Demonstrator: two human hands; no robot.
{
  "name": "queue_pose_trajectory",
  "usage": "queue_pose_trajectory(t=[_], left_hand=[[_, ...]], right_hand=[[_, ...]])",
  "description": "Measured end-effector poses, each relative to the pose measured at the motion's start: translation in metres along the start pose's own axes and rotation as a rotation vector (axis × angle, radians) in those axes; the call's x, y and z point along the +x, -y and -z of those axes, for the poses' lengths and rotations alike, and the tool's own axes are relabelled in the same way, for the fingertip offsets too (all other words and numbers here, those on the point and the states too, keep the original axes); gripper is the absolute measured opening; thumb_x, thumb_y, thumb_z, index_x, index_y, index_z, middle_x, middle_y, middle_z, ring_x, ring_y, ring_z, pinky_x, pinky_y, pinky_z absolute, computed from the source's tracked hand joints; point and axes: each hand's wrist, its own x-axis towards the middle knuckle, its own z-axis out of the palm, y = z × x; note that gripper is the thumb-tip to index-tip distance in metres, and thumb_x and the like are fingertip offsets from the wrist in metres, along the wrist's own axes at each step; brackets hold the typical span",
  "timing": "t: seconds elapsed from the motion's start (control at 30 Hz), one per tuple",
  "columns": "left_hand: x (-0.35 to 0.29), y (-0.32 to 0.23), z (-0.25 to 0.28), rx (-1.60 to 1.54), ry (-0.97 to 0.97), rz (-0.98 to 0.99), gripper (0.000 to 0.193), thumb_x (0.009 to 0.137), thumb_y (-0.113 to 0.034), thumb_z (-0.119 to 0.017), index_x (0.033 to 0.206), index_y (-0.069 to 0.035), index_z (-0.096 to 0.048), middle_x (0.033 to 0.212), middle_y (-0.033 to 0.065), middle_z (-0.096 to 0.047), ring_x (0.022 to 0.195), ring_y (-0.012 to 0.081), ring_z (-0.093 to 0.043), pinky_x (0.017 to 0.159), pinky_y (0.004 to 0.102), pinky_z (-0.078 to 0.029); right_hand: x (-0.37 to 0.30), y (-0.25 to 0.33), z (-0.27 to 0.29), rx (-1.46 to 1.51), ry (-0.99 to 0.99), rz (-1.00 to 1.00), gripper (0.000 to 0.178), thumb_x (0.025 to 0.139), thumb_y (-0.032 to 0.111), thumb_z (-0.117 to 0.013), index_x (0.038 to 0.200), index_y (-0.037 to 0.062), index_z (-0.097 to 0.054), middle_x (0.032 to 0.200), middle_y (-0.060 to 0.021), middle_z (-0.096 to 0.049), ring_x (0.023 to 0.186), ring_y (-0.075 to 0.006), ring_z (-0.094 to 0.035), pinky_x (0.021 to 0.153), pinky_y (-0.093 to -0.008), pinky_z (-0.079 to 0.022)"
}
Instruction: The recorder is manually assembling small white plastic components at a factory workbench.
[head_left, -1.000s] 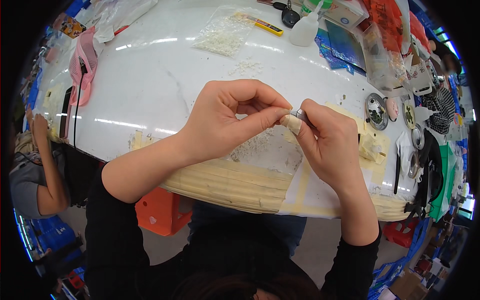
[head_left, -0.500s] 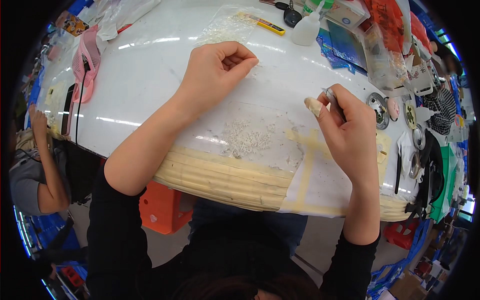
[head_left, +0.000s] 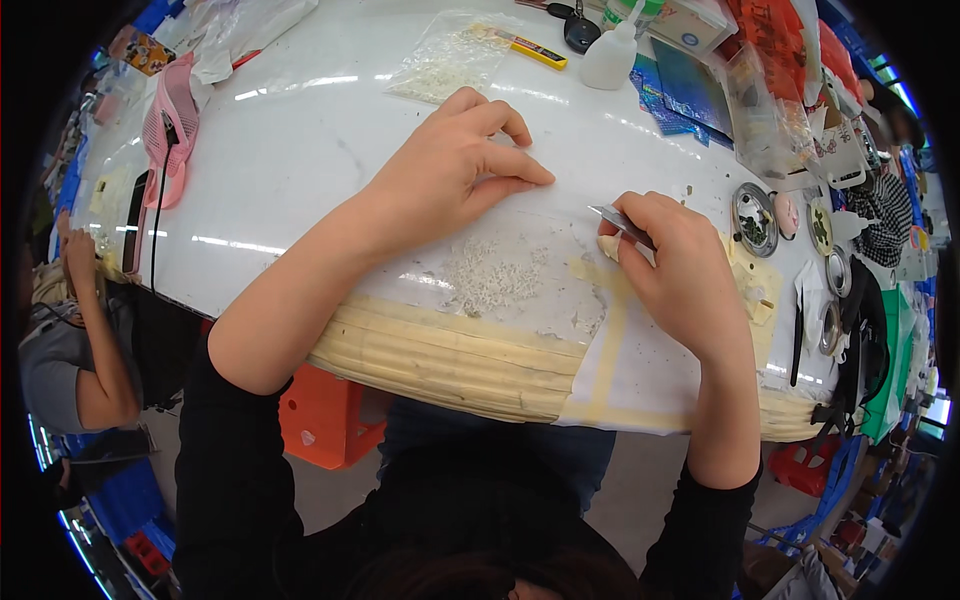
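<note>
In my right hand is a flat grey metal blade with a slanted tip pointing left; pale tape wraps the thumb's end. My left hand hovers low over the white table, thumb and forefinger pinched together, other fingers bent. Anything between those fingertips is too small to make out. A short gap separates the left fingertips from the blade's tip. Just below both hands, a scatter of tiny white pieces lies on a clear sheet near the table's front edge.
Pale tape covers the front edge. Beyond my hands lie a clear bag of small pieces, a yellow utility knife and a white squeeze bottle. Round tins stand right. A pink mesh item lies left, near another person's arm.
My left hand has come nearer and to the right, toward the blade. The right hand has turned and lowered slightly, so the blade now points left.
</note>
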Motion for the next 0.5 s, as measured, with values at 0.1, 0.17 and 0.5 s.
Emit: queue_pose_trajectory(t=[0.1, 0.17, 0.5], left_hand=[[0.002, 0.005, 0.001, 0.08, 0.007, -0.01, 0.02, 0.078, -0.008, -0.073, 0.097, -0.014, -0.075, 0.099, 0.0019, -0.061, 0.099, 0.0224, -0.049, 0.084, 0.0311, -0.045], [0.002, 0.008, 0.003, 0.173, -0.038, -0.013, 0.019, 0.079, -0.008, -0.073, 0.097, -0.014, -0.075, 0.099, 0.0015, -0.061, 0.098, 0.022, -0.05, 0.084, 0.0312, -0.045], [0.0, -0.014, 0.007, -0.398, -0.113, 0.334, 0.016, 0.085, -0.004, -0.069, 0.1, -0.004, -0.073, 0.09, 0.0022, -0.07, 0.079, 0.0094, -0.058, 0.073, 0.024, -0.046]], right_hand=[[-0.001, 0.001, -0.001, -0.069, 0.008, 0.016, 0.011, 0.08, 0.006, -0.061, 0.09, 0.0011, -0.06, 0.082, -0.0137, -0.062, 0.078, -0.0333, -0.062, 0.068, -0.0426, -0.048], [-0.003, 0.001, -0.002, -0.101, 0.01, 0.021, 0.01, 0.081, 0.005, -0.06, 0.09, 0.0018, -0.06, 0.083, -0.0133, -0.062, 0.077, -0.0334, -0.062, 0.068, -0.0429, -0.048], [-0.007, 0.008, -0.009, -0.127, -0.027, 0.026, 0.014, 0.081, 0.0, -0.054, 0.094, 0.0011, -0.051, 0.091, -0.0164, -0.059, 0.077, -0.0347, -0.061, 0.067, -0.0418, -0.047]])
